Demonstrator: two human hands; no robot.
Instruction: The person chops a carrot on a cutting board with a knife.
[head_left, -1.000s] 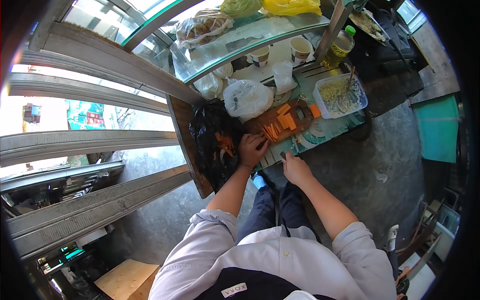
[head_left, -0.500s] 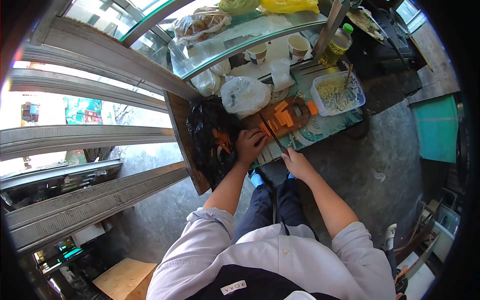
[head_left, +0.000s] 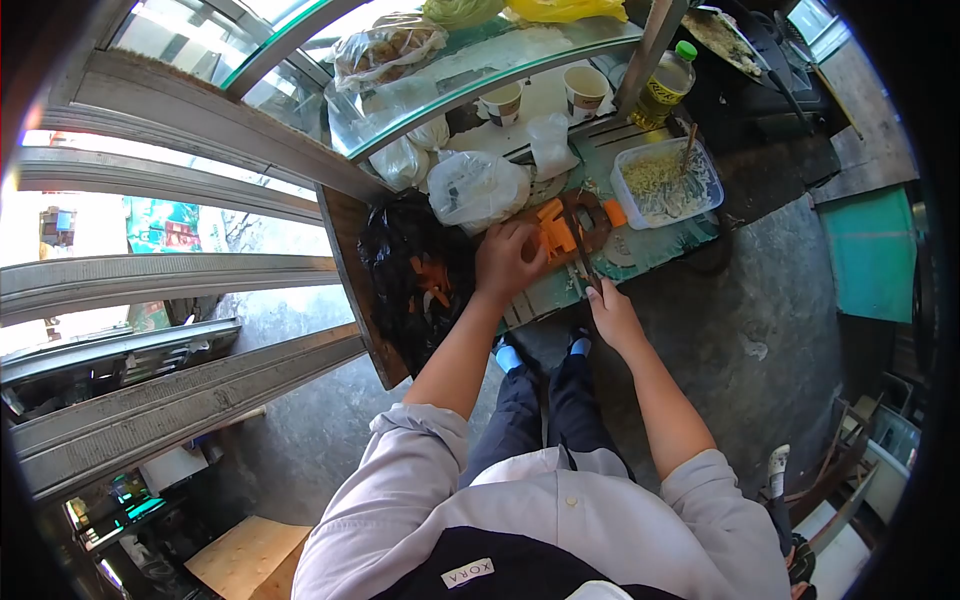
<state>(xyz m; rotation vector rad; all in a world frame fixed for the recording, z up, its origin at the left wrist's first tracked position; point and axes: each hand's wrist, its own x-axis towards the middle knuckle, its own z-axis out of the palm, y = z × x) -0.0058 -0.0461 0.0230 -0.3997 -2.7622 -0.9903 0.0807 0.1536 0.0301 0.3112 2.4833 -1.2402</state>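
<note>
– Pale grey shirt sleeves fill the bottom of the view, seen from above. Where are the hands?

– Both reach forward to the near edge of a counter (head_left: 640, 258). The right hand (head_left: 612, 312) is nearest, its fingers wrapped tight round the handle of a knife (head_left: 579, 255). The blade points away from the person, across a wooden cutting board (head_left: 597, 228).

– And the left hand?

– The left hand (head_left: 508, 262) sits just beyond and to the left. Its fingers are curled, and the fingertips press down on orange carrot pieces (head_left: 553, 228), holding them on the board, just beside the blade.

– What lies around the board?

– To the left, touching the left wrist, a black plastic bag (head_left: 395, 290) hangs open over the counter's end, with orange carrot peelings (head_left: 432, 275) inside. Behind the hand sits a knotted white plastic bag (head_left: 476, 190). To the right of the board stands a clear plastic tub (head_left: 706, 192) of pale shredded food, with a utensil handle sticking out of it.

– Anything further back?

– Two paper cups (head_left: 580, 92) stand side by side, near a bottle (head_left: 663, 88) of yellow liquid with a green cap. Above them runs a curved glass shelf (head_left: 480, 75) carrying a clear bag of brown food (head_left: 385, 45).
</note>
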